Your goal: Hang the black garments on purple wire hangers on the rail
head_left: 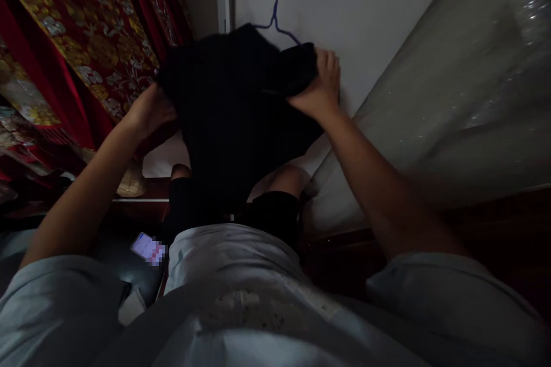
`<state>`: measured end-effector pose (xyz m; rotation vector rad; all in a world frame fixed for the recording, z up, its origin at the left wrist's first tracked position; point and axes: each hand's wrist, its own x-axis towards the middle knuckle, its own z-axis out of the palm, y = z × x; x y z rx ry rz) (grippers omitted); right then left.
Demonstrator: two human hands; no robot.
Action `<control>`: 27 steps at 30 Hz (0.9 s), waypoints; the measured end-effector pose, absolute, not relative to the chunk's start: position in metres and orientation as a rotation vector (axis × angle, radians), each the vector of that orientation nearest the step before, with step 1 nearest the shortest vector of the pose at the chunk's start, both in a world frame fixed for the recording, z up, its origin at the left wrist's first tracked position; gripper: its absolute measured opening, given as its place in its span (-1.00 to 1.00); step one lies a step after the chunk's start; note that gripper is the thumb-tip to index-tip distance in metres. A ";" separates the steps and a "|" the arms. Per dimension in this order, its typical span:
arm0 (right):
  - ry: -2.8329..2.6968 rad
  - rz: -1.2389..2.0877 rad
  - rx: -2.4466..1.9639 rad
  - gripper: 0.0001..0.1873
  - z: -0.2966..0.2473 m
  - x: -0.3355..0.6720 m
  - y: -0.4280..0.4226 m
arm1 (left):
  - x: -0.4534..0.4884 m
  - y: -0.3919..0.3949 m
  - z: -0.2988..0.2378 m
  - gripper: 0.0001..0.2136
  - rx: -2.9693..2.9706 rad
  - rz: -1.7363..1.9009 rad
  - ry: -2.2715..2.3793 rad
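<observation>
A black shirt (228, 109) hangs in front of me, too dark to show its details. From its top rises a thin dark-blue wire hanger (275, 8), whose hook and upper shoulders show while the rest is hidden by cloth. My right hand (321, 86) is closed on the shirt's upper right part, close to one hanger shoulder, with the thumb in front. On the other side, my left hand (151, 110) grips the shirt's left edge, its fingertips partly covered by the fabric.
Red cloth with gold and silver embroidery (92, 40) hangs at the left. A pale wall (357, 6) stands behind the hanger. Clear plastic sheeting (451, 97) covers something large at the right. A lit phone (148, 248) lies on a dark surface at lower left.
</observation>
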<state>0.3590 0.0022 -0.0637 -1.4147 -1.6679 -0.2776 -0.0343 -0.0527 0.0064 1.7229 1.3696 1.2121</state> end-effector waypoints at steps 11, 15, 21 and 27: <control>-2.102 -0.072 -1.173 0.26 -0.042 0.329 -0.012 | -0.030 -0.060 -0.122 -0.52 1.540 1.349 1.285; -1.832 0.027 -1.038 -0.04 -0.084 0.293 0.006 | -0.022 -0.084 -0.155 -0.58 1.225 1.321 1.299; -1.118 0.671 -1.369 -0.52 -0.182 0.192 0.010 | -0.010 -0.100 -0.174 -0.53 1.053 1.343 1.217; -1.132 1.124 -1.408 -0.84 -0.244 0.182 -0.022 | -0.020 -0.107 -0.178 -0.51 1.289 1.522 1.433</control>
